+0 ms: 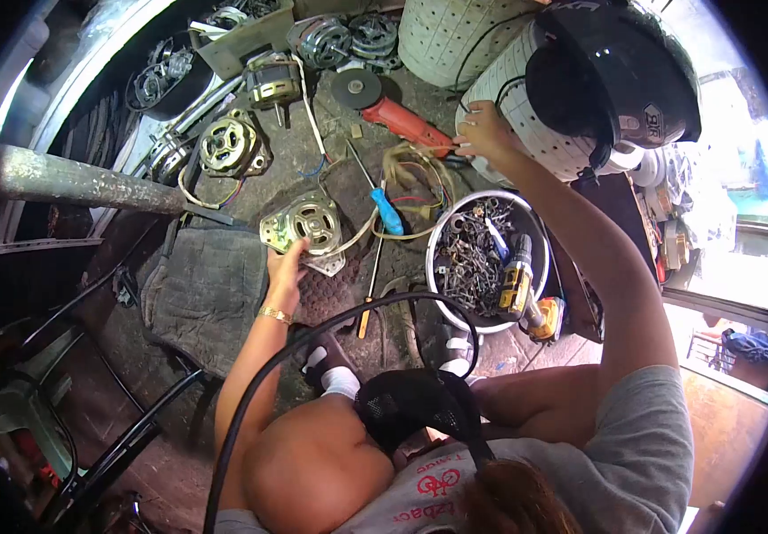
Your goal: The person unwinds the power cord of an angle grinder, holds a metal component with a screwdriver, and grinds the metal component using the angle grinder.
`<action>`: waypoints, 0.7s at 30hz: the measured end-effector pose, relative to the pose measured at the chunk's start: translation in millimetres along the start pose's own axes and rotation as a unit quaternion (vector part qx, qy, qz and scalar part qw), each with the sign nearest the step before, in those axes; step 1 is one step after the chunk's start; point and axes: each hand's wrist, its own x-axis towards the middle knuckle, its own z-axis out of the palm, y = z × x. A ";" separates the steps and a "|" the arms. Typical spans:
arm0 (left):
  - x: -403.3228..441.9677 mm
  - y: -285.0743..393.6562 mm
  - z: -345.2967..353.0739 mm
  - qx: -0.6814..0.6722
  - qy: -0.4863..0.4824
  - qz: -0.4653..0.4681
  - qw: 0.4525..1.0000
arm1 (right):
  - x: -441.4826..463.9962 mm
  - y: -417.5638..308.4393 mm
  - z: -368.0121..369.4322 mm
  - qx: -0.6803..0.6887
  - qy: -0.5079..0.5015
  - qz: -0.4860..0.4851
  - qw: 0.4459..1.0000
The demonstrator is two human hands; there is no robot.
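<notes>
Metal motor [315,222], well inside the edges of the floor [424,111], is gripped by the left hand [286,272]: heavy, stiff, probably, best taken by the rim; right hand [488,133] grip can't be told.

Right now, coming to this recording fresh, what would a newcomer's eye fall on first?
Probably the bowl heaped with small metal parts, right of centre, with a yellow drill lying over its right side. The red grinder above it and the black helmet at upper right also stand out. Near the centre, the left hand grips a motor.
</notes>
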 end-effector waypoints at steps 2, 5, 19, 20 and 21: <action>-2.7 4.2 -6.1 0.057 -0.034 0.029 0.997 | -20.6 14.8 6.6 -0.178 0.032 -0.244 0.953; 11.3 -10.0 -11.2 0.100 -0.068 0.137 0.983 | -67.3 22.1 25.3 -0.282 -0.132 -0.320 0.895; 18.4 13.4 -16.6 0.337 -0.009 0.278 0.900 | -76.4 128.8 145.7 -0.379 -0.115 -0.158 0.904; 20.5 12.9 -19.3 0.270 -0.038 0.228 0.935 | -72.6 138.8 149.0 -0.307 -0.085 -0.131 0.939; 28.2 7.7 -22.5 0.234 -0.047 0.235 0.942 | -65.7 141.6 150.1 -0.260 -0.088 -0.132 0.953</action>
